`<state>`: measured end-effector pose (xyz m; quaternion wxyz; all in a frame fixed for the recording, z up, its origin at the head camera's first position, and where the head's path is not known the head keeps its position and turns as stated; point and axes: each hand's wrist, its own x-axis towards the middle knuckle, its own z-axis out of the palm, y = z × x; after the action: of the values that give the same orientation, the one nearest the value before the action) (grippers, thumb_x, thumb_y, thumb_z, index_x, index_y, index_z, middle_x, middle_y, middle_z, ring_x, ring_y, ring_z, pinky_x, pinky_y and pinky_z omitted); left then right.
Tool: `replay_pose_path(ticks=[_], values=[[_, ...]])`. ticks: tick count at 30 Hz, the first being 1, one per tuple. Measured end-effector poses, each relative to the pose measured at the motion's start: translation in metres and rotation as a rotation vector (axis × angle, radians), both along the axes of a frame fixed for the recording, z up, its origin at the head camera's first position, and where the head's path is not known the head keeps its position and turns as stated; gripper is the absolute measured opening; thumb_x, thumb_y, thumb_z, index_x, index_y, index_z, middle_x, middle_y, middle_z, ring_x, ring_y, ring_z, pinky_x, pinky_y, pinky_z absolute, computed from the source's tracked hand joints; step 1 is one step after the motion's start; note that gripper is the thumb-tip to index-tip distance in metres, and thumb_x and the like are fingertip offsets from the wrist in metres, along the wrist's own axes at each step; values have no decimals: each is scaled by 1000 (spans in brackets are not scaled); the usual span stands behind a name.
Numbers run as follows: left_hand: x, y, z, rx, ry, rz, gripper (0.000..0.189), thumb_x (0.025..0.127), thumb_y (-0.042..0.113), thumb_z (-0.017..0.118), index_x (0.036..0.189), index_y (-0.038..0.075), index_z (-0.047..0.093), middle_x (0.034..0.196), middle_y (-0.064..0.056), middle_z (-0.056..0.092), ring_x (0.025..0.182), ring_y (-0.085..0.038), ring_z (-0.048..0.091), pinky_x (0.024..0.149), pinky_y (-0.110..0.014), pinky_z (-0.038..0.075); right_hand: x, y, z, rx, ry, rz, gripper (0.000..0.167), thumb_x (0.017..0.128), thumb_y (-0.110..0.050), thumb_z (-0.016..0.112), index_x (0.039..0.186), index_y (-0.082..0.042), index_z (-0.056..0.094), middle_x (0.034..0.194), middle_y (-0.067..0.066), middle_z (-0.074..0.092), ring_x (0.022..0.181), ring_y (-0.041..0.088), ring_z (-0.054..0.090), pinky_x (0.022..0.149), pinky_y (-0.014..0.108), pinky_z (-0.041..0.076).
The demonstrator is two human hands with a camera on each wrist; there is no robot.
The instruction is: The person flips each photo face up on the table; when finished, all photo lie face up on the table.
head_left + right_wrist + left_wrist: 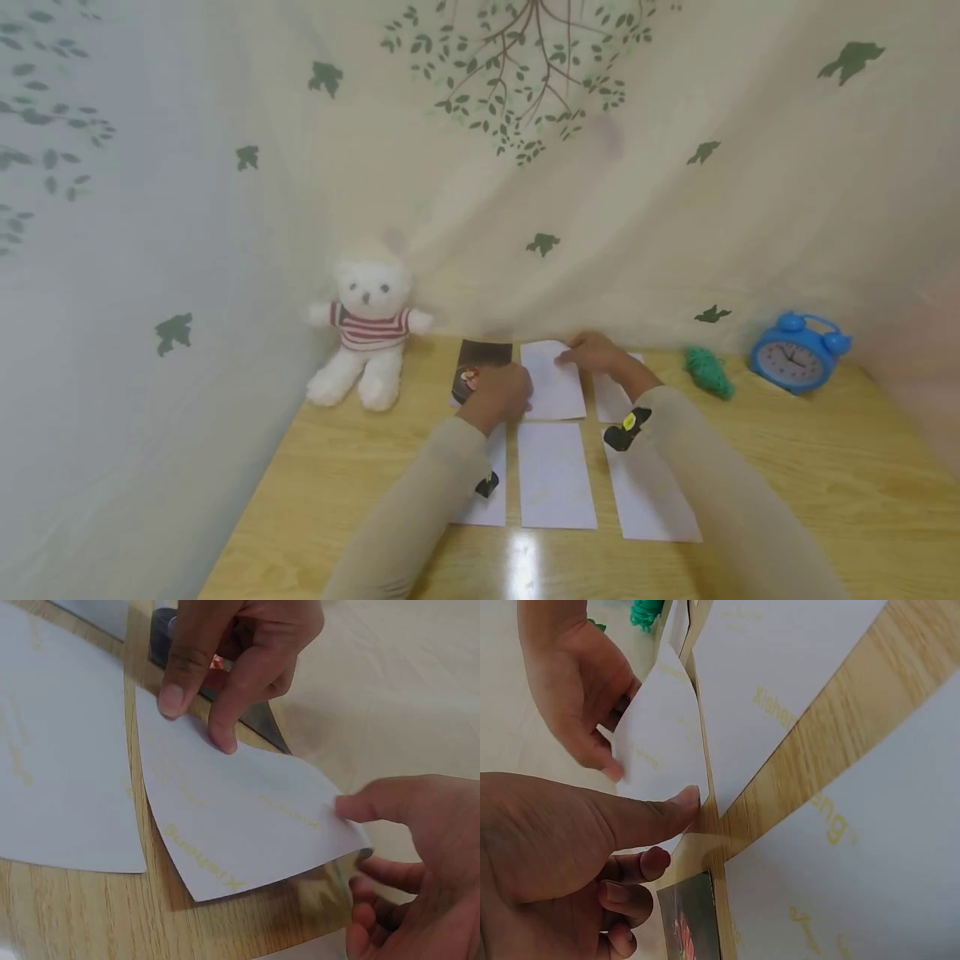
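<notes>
In the upper middle, a photo print (551, 385) with its white back up is raised off the table at one edge and bends. My left hand (504, 392) holds its left edge, thumb near a corner and the other fingers curled, as the left wrist view shows. At the far right corner my right hand (420, 855) pinches the print, thumb on top and fingers under the edge. Beside my left hand lies a photo print (480, 358) face up, dark with a red and pink figure, partly covered by that hand.
Several white-backed prints lie around, such as the lower middle one (557, 475) and the lower right one (651, 492). A white teddy bear (371, 333) sits at the back left. Green yarn (708, 372) and a blue alarm clock (797, 354) stand back right, by the curtain (480, 217).
</notes>
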<state>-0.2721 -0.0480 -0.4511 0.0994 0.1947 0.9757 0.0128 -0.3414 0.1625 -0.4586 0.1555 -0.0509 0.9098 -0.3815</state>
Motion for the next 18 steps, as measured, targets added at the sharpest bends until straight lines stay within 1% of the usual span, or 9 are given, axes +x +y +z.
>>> replay_pose_path(ticks=[4, 7, 9, 10, 11, 13, 15, 17, 18], values=[[2, 4, 1, -16, 1, -6, 20, 95, 31, 77, 86, 16, 68, 105, -3, 73, 100, -22, 70, 95, -45, 55, -1, 2, -4, -216, -27, -108, 46, 99, -20, 68, 132, 7, 50, 110, 18, 64, 91, 23, 64, 80, 32, 53], [2, 4, 4, -5, -12, -24, 18, 97, 28, 75, 88, 14, 68, 104, -3, 73, 98, -21, 69, 95, -45, 55, -1, 2, 0, -339, -56, -152, 41, 101, -13, 63, 133, 6, 46, 99, 9, 60, 80, 17, 62, 72, 29, 54], [1, 5, 7, 28, -24, -16, 17, 99, 25, 71, 87, 12, 69, 101, -4, 73, 94, -21, 68, 92, -45, 57, 0, 1, 4, -395, -58, -163, 39, 100, -10, 61, 132, 6, 46, 92, 6, 61, 74, 15, 62, 69, 30, 56], [0, 6, 7, 56, -35, -1, 18, 100, 24, 69, 88, 11, 70, 99, -5, 73, 91, -22, 68, 90, -45, 58, 1, -1, 6, -416, -54, -167, 37, 100, -9, 60, 130, 6, 46, 88, 4, 61, 71, 14, 62, 68, 30, 56], [-4, 6, 2, 82, -39, 20, 22, 102, 27, 65, 88, 11, 71, 98, -4, 73, 88, -22, 67, 88, -45, 58, 2, -2, 8, -438, -48, -170, 34, 100, -8, 59, 128, 6, 46, 86, 4, 62, 69, 14, 62, 67, 31, 57], [-5, 10, 2, 173, -70, 79, 31, 106, 32, 57, 93, 9, 73, 97, -6, 73, 84, -22, 66, 84, -44, 58, 3, -5, 11, -468, -39, -177, 29, 100, -7, 57, 124, 5, 46, 83, 4, 62, 66, 14, 63, 67, 34, 59], [-4, 14, 2, 271, -100, 130, 46, 109, 44, 49, 99, 7, 73, 96, -8, 73, 80, -23, 66, 77, -43, 58, 5, -6, 15, -477, -19, -188, 25, 99, -6, 56, 120, 4, 47, 84, 4, 62, 65, 13, 64, 68, 36, 61], [-3, 18, 0, 371, -113, 158, 59, 108, 57, 43, 99, 7, 73, 94, -8, 72, 76, -22, 64, 70, -40, 56, 7, -7, 17, -483, -2, -210, 23, 99, -6, 55, 118, 3, 47, 87, 7, 61, 65, 14, 65, 68, 37, 61], [1, 20, 5, 422, -124, 166, 61, 107, 59, 44, 98, 6, 73, 92, -8, 72, 74, -22, 64, 66, -39, 54, 9, -8, 19, -487, 8, -223, 22, 98, -6, 55, 118, 2, 47, 88, 7, 60, 65, 14, 65, 67, 36, 61]])
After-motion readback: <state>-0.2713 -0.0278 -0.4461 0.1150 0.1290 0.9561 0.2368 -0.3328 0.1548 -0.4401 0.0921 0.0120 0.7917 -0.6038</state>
